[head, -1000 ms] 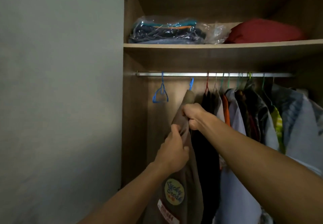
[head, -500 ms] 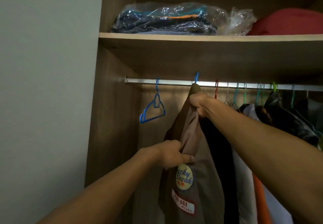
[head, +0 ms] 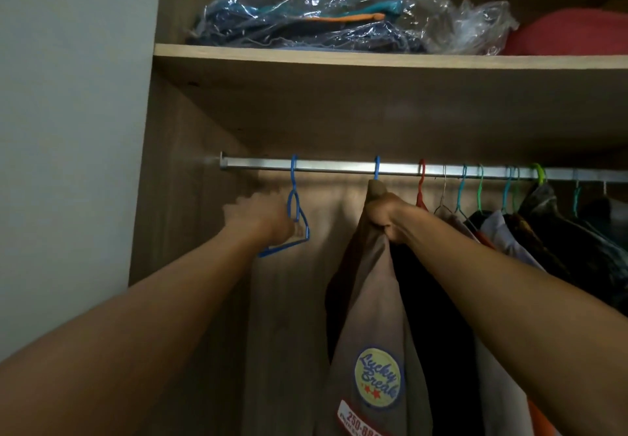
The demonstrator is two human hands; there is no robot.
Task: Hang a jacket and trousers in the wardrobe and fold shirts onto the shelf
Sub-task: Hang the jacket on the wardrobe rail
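Head view: my left hand (head: 263, 221) has left the jacket (head: 370, 299) to grasp the empty blue hanger (head: 295, 218), presumably for the trousers, while my right hand (head: 385, 218) still grips the jacket's shoulder.

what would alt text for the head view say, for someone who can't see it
Inside a wardrobe, a person's right hand grips a brown jacket hanging on the rail, while the left hand reaches to an empty blue hanger. More clothes hang to the right; a shelf above holds a bag of clothing.
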